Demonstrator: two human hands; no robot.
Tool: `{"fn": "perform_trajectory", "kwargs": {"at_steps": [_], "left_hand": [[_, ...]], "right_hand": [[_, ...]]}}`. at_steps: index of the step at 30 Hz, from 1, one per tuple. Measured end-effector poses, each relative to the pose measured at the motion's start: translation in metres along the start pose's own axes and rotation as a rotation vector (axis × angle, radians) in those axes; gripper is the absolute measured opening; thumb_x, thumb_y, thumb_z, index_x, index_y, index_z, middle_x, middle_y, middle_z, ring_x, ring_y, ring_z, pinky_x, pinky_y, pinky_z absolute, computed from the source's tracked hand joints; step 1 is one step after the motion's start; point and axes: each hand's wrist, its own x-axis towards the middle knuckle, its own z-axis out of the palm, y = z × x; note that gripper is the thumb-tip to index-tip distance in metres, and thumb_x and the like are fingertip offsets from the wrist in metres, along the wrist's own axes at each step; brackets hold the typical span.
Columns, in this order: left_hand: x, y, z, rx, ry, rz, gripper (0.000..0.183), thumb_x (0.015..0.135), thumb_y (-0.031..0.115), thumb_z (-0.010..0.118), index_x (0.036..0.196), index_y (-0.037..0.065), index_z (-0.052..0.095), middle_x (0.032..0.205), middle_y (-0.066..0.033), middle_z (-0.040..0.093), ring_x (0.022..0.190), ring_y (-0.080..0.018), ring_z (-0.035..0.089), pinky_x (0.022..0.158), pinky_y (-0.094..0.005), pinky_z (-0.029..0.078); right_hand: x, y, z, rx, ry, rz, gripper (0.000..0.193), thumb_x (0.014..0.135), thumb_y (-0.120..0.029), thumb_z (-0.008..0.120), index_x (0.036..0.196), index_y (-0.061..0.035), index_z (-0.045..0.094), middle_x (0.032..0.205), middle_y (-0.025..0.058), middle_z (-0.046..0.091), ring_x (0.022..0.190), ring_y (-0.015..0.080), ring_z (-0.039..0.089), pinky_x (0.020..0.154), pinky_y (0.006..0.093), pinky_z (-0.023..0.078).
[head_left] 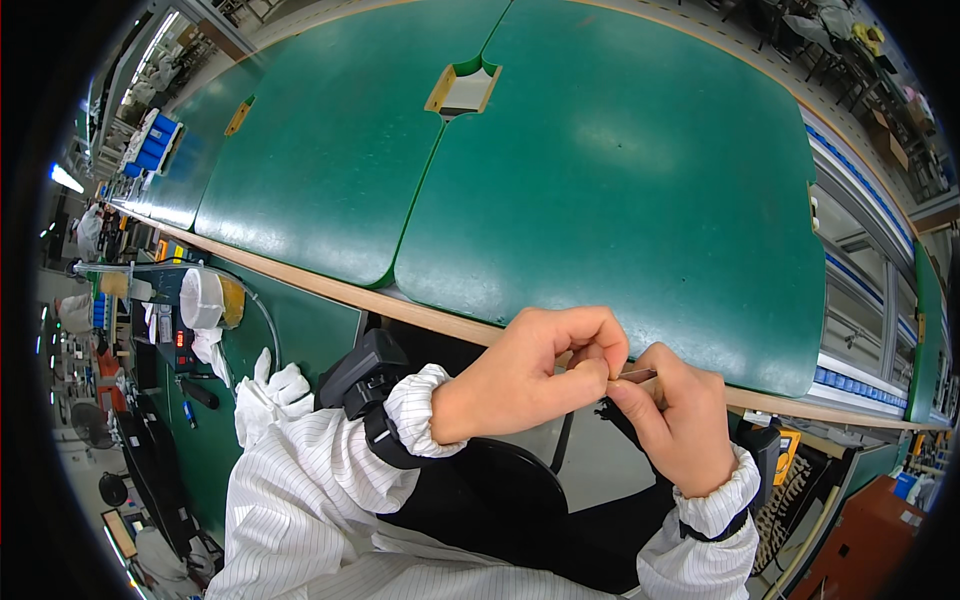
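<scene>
My left hand [530, 378] and my right hand [685, 418] meet fingertip to fingertip over the near edge of the green work surface [620, 230]. Both are closed in a pinch. Between the thumbs and forefingers shows a sliver of a small, thin, flat piece [638, 376]; its kind is too small to make out, and fingers cover most of it. The curled fingers of my left hand hide whatever lies behind them. White striped sleeves and black wrist straps end just short of both hands.
A cut-out [466, 92] breaks the green surface at the far middle. To the left, a lower green bench holds white gloves [275, 390], a white-lined container [205, 298] and a hose. At the right stand a metal roller frame [855, 270] and a yellow meter [787, 455].
</scene>
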Motion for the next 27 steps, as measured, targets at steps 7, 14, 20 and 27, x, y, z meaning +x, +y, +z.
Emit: {"fn": "perform_trajectory", "kwargs": {"at_steps": [7,14,20,27], "left_hand": [[0.0005,-0.0044,0.0006,0.012,0.001,0.026,0.008,0.073,-0.001,0.041,0.077,0.001,0.048,0.073,0.0013,0.047,0.064,-0.0033,0.040,0.056,-0.0186,0.035],[0.0006,-0.0032,0.0049,-0.040,0.090,0.073,0.003,0.073,0.005,0.049,0.073,0.002,0.049,0.058,0.0051,0.040,0.053,-0.0026,0.034,0.048,-0.0188,0.028],[0.0010,-0.0043,0.0040,0.012,0.100,0.094,0.005,0.073,0.006,0.050,0.073,0.002,0.050,0.058,0.0040,0.043,0.054,-0.0031,0.037,0.048,-0.0187,0.031],[0.0003,-0.0031,0.0039,0.034,0.106,0.095,0.006,0.074,0.007,0.050,0.075,0.001,0.051,0.059,0.0034,0.045,0.055,-0.0033,0.039,0.049,-0.0186,0.032]], "right_hand": [[-0.0001,-0.0008,-0.0019,-0.015,-0.027,0.002,0.029,0.074,-0.022,0.063,0.063,-0.0031,0.043,0.055,0.0063,0.056,0.042,0.0188,0.052,0.039,0.0261,0.039],[-0.0007,-0.0003,-0.0006,-0.030,0.003,-0.010,0.030,0.074,-0.023,0.063,0.063,-0.0033,0.044,0.054,0.0058,0.056,0.042,0.0188,0.053,0.039,0.0265,0.039],[0.0002,0.0015,-0.0004,-0.053,0.030,-0.016,0.029,0.073,-0.023,0.064,0.063,-0.0036,0.044,0.053,0.0050,0.055,0.042,0.0188,0.053,0.039,0.0267,0.040],[0.0002,-0.0001,-0.0027,-0.044,0.004,-0.021,0.028,0.074,-0.021,0.063,0.063,-0.0031,0.044,0.053,0.0055,0.055,0.041,0.0187,0.052,0.038,0.0265,0.039]]}}
